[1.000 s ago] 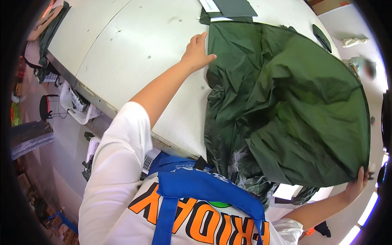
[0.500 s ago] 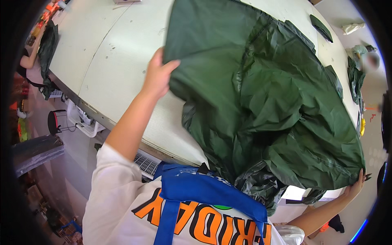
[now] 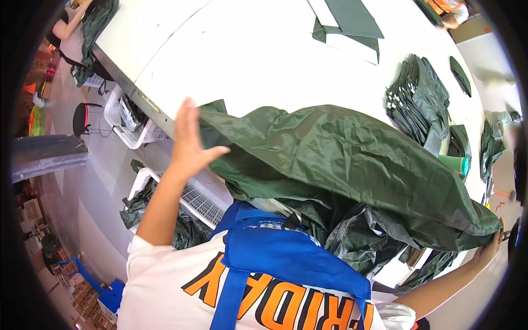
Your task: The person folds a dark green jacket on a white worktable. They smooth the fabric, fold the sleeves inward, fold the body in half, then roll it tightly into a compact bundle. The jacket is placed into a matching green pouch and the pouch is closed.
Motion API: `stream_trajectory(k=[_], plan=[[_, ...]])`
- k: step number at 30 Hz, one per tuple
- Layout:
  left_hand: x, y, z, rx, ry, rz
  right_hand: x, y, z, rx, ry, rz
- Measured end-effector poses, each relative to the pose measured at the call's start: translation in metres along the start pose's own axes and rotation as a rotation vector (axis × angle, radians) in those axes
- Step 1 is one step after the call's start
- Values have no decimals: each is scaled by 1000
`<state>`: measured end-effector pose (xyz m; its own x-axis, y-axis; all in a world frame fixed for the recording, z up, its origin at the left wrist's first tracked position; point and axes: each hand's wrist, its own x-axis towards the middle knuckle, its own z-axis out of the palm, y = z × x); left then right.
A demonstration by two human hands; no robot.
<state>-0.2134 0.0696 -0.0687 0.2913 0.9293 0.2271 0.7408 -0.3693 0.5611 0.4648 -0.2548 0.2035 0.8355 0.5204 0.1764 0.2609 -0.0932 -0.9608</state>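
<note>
On my feed, L hand (image 3: 190,151) is at the left end of the dk-green fabric (image 3: 341,148), thumb & fingers spread wide apart; can't tell if any cloth's caught btwn them. R hand (image 3: 489,250) is out at the rt corner, fingers clamped on the fabric's edge. Fabric stretches btwn both hands, crumpled & bulging, over the near edge of the white table (image 3: 247,66), in front of the blue apron (image 3: 297,250). On the table's rt side I see a stack of green pieces w/ white tags (image 3: 412,96), a green cylinder (image 3: 454,163) nearby. Farther back: flat green panel (image 3: 352,22). On the L, an upper basket (image 3: 114,104) & a lower basket (image 3: 201,201), both white; dk-green cloth (image 3: 190,231) bunched at the lower one. Upper L: another person's arm (image 3: 71,25) next to hanging green cloth (image 3: 96,33).
</note>
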Motion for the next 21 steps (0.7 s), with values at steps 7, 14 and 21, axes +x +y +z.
stream_trajectory(k=[7,14,21], plan=[[61,44,60,-138,-404,388,20,-10,-22,-41,109,-75],[87,81,8,-1416,-1044,-386,52,21,-45,-4,3,198],[89,82,-7,-1487,-960,-457,105,37,-24,-75,-73,358]])
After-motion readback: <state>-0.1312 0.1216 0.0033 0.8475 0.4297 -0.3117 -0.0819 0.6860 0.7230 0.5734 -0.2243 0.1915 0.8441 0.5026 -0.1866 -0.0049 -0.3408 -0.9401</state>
